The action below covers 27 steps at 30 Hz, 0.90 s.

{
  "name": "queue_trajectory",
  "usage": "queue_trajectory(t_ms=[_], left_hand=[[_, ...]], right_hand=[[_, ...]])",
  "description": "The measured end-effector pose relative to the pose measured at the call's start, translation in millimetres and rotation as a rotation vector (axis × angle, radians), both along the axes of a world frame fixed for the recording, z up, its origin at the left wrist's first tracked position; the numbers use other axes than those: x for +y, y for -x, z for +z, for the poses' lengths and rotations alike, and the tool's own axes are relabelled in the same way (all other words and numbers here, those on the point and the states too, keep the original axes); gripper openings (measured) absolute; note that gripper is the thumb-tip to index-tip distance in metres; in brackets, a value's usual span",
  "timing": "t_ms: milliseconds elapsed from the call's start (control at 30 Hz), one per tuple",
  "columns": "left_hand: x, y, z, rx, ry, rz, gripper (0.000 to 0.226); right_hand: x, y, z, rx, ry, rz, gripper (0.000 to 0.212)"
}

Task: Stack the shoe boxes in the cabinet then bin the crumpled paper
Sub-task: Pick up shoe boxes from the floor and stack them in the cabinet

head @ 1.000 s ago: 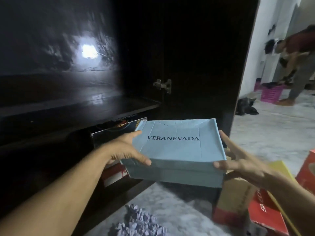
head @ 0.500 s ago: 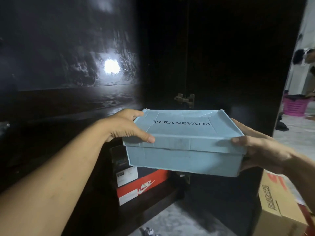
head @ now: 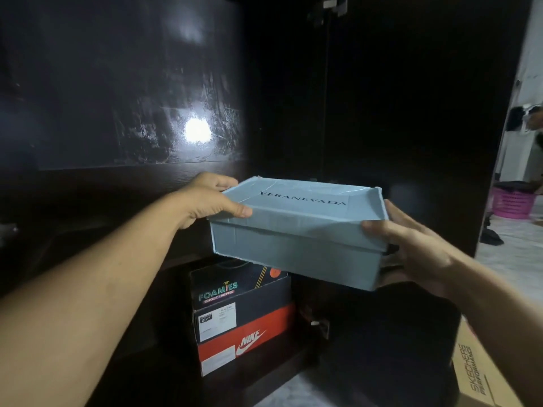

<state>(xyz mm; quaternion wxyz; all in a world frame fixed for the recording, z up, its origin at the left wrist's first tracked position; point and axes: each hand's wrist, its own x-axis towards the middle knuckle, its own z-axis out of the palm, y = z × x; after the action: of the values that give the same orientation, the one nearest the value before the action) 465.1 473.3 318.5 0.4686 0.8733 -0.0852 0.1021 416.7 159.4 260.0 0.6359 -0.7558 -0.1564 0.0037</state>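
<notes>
**Two-handed carry of a shoe box toward the cabinet stack**

Nearest the camera, both forearms reach forward, one from each lower corner of the view. At lower right a tan Skechers box (head: 473,374) stands on the floor outside the cabinet, probably waiting its turn. The left hand (head: 210,201) clamps the left end of the pale blue shoe box (head: 296,233), thumb over the lid edge and fingers behind; the right hand (head: 411,245) clamps the opposite end, thumb on the lid rim and fingers beneath. Gripping both short ends keeps the loose lid pressed down and the box nearly level, so it can be lowered squarely. The box is in the air, above and slightly right of the stack. Beyond and below it, inside the dark cabinet (head: 132,83), a black Foamies box (head: 238,292) sits directly on a red Nike box (head: 246,345), ends facing outward so the labels read. Its flat top is the likely landing place. The cabinet's glossy back panel reflects a lamp. No crumpled paper is visible, and the binning step appears not yet done.
</notes>
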Motion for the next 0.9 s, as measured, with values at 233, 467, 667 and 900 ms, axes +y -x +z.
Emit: queue_trajectory(t_ms=[233, 467, 667, 900], left_hand=[[-4.7, -45.7, -52.5, -0.074, 0.032, 0.584, 0.075], [-28.5, -38.6, -59.5, -0.031, 0.429, 0.292, 0.042], [-30.0, -45.4, -61.2, -0.067, 0.230, 0.264, 0.103], [-20.7, -70.9, -58.3, -0.144, 0.116, 0.353, 0.086]], right_hand=[[63.9, -33.1, -12.4, 0.031, -0.076, -0.149, 0.060], [93.4, -72.5, -23.6, -0.248, 0.382, -0.314, 0.069], [100.5, -107.7, -17.3, -0.390, 0.728, -0.217, 0.074], [110.3, -134.5, 0.1, -0.391, 0.977, -0.167, 0.087]])
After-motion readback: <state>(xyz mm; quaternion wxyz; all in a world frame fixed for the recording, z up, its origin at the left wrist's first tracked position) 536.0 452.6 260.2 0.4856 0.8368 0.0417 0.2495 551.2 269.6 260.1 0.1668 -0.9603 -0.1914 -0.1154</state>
